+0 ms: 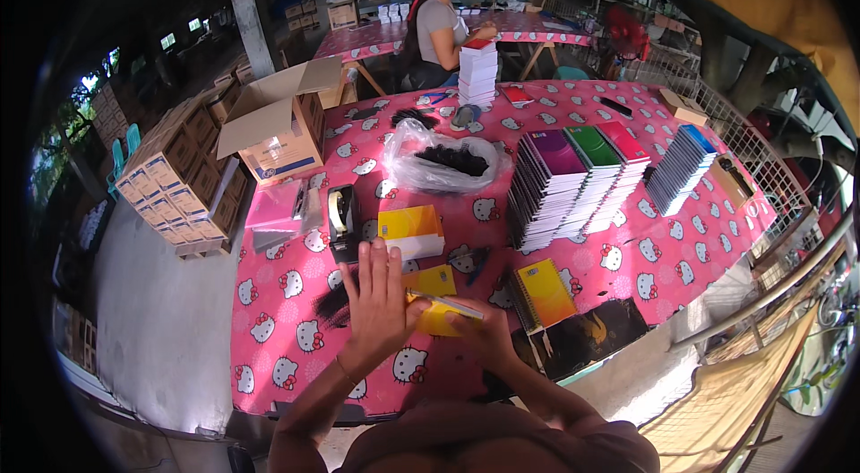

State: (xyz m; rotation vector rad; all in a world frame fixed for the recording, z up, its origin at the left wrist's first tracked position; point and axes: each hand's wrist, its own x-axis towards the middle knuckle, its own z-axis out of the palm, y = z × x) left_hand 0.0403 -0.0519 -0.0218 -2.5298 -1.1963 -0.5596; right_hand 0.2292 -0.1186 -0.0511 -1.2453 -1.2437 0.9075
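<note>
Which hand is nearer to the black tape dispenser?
Left. The left hand is just on the near side of the tape dispenser; the right hand is farther off to its right, holding a yellow notebook.

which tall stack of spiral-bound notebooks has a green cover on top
The green-topped notebook stack, standing between the purple-topped stack and the red-topped stack; only its top cover is green.
</note>
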